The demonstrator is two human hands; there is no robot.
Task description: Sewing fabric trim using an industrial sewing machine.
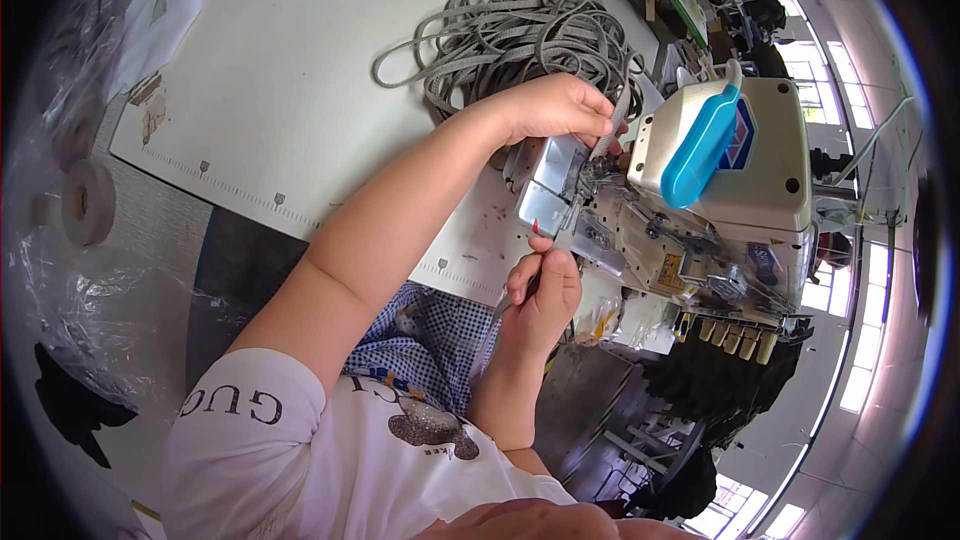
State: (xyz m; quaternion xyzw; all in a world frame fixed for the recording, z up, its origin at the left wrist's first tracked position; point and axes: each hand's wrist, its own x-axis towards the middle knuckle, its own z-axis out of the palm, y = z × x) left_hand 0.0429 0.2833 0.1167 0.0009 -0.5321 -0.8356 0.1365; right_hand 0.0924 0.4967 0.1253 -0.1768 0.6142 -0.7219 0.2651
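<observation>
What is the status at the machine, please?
Left hand pinching grey tape at the needle. Right hand gripping tape below the sewing machine. Nothing blocking.

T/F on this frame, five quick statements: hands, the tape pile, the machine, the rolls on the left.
1. The left hand is at the grey tape beside the sewing machine. True.
2. The right hand rests flat on the table, away from the machine. False: it is raised at the machine's front edge, pinching something thin.
3. The pile of grey tape lies coiled on the white table. True.
4. The machine's top cover piece is red. False: the cover piece is blue.
5. Tape rolls sit at the picture's left edge. True.
</observation>
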